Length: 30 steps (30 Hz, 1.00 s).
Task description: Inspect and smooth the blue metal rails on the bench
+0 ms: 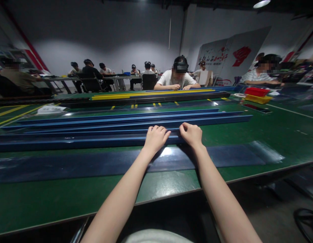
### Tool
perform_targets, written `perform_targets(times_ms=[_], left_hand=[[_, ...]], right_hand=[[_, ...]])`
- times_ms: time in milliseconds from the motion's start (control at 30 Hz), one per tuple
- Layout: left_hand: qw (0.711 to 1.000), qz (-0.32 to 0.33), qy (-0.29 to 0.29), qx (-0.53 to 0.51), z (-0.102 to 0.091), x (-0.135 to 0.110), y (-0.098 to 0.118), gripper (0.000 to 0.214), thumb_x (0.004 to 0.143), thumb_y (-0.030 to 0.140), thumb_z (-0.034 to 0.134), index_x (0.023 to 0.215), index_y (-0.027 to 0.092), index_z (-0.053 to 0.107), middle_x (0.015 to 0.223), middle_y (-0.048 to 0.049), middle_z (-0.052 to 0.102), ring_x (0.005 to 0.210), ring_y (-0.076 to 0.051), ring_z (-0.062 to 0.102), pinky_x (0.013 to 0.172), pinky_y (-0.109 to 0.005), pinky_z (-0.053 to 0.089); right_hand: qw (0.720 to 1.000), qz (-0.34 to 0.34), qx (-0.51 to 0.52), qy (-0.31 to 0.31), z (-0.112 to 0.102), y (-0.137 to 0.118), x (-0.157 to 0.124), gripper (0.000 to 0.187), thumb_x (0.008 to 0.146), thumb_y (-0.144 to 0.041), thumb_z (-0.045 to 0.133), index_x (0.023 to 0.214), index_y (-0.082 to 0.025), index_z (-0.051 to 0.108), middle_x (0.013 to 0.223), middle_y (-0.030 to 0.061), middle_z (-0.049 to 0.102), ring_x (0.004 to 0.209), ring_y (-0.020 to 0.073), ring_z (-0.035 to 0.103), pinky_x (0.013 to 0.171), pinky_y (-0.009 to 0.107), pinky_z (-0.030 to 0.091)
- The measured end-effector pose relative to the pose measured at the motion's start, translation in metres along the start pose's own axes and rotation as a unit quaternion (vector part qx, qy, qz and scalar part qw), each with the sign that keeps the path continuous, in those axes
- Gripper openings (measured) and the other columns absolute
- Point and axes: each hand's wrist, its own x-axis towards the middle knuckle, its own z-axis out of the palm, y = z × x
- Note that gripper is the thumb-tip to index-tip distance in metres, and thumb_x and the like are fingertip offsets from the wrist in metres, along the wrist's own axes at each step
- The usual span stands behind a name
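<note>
A long blue channel strip (pixel 70 143) lies across the green table in front of me, its right end between my hands. My left hand (pixel 156 136) rests over this strip near that end, fingers bent across its far edge and thumb pointing right. At the strip's very end, my right hand (pixel 192 134) is closed, thumb and index finger pinched together. Whatever sits in that pinch is too small or hidden to make out. Nearer to me, beneath my forearms, a flat clear plastic sleeve (pixel 227 156) stretches along the table.
More blue channel strips (pixel 222 119) lie just beyond. Farther back are yellow strips (pixel 116 96), a white packet (pixel 51 109), a red bin (pixel 256 91), a yellow bin (pixel 258 98) and a phone (pixel 257 108). A co-worker (pixel 169 79) sits opposite. The table edge (pixel 171 195) runs close to me.
</note>
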Motion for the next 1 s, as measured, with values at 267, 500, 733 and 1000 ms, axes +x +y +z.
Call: perform_targets(times_ms=[267, 500, 733, 1000], left_hand=[[0.999, 0.033, -0.029, -0.016, 0.0005, -0.0012, 0.0017, 0.033, 0.092, 0.038, 0.034, 0.1, 0.021, 0.061, 0.114, -0.0019, 0.062, 0.102, -0.019, 0.051, 0.08, -0.033, 0.033], [0.999, 0.025, -0.033, -0.018, -0.0015, -0.001, 0.001, 0.032, 0.093, 0.038, 0.034, 0.1, 0.022, 0.06, 0.112, -0.0019, 0.063, 0.1, -0.019, 0.051, 0.08, -0.033, 0.033], [1.0, 0.004, -0.025, -0.001, -0.0027, 0.0, -0.0009, 0.037, 0.093, 0.038, 0.032, 0.095, 0.019, 0.063, 0.098, -0.0041, 0.067, 0.093, -0.02, 0.054, 0.078, -0.034, 0.031], [0.999, -0.044, -0.002, 0.023, -0.0034, 0.0002, -0.0032, 0.039, 0.093, 0.038, 0.031, 0.086, 0.017, 0.064, 0.092, -0.006, 0.067, 0.089, -0.021, 0.054, 0.078, -0.035, 0.03]], right_hand=[[1.0, -0.02, 0.007, -0.001, 0.0002, -0.0002, -0.0003, 0.032, 0.083, -0.034, 0.04, 0.082, -0.024, 0.07, 0.074, 0.0046, 0.069, 0.067, 0.0156, 0.058, 0.055, 0.023, 0.026], [1.0, -0.013, 0.012, 0.009, 0.0013, 0.0015, 0.0006, 0.031, 0.083, -0.034, 0.04, 0.081, -0.025, 0.069, 0.073, 0.0044, 0.069, 0.068, 0.0166, 0.059, 0.055, 0.024, 0.026], [0.999, 0.038, 0.007, 0.029, 0.0039, 0.0038, 0.0021, 0.032, 0.083, -0.035, 0.038, 0.084, -0.025, 0.069, 0.074, 0.0054, 0.068, 0.068, 0.0179, 0.059, 0.056, 0.023, 0.029], [0.997, 0.074, -0.005, 0.029, 0.0044, 0.0057, 0.0037, 0.035, 0.082, -0.035, 0.037, 0.089, -0.024, 0.07, 0.076, 0.0081, 0.068, 0.071, 0.0207, 0.061, 0.058, 0.025, 0.033]])
